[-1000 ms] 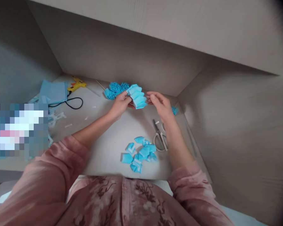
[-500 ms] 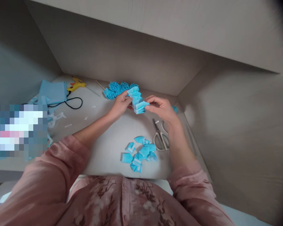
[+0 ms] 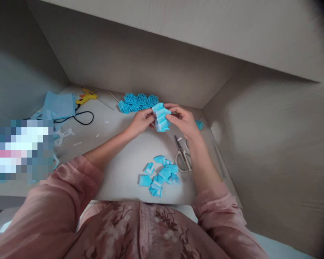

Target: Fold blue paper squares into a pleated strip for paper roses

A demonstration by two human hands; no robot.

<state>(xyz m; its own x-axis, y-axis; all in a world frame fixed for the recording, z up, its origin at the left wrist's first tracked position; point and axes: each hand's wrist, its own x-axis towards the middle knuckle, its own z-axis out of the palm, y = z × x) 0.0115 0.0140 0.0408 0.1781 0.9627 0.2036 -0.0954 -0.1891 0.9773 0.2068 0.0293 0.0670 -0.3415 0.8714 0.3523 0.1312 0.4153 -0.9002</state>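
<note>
A pleated piece of light-blue fabric (image 3: 162, 118), folded in zigzags like a fan, is held up between both hands above the table. My left hand (image 3: 143, 120) pinches its left edge, thumb on the near side. On the right edge, the thumb and fingers of my right hand (image 3: 181, 118) grip the folds. Behind the hands lies a cluster of blue rosettes (image 3: 135, 102) made of similar material. Cut blue pieces (image 3: 162, 174) are heaped nearer my body, some with white strips showing. Scissors (image 3: 183, 158) rest beside them, partly hidden by my right forearm.
At the far left are a yellow glue gun (image 3: 86, 96), a stack of blue sheets (image 3: 59, 104), a black cord (image 3: 83, 120) and white scraps (image 3: 63, 136). Another blue rosette (image 3: 199, 125) sits by the right wall (image 3: 272, 162). Grey panels enclose the table (image 3: 118, 169) behind and on both sides.
The pleated fabric has been turned and drawn closer together into a more upright stack of folds. My right hand has shifted slightly up, with more of its fingers on the folds.
</note>
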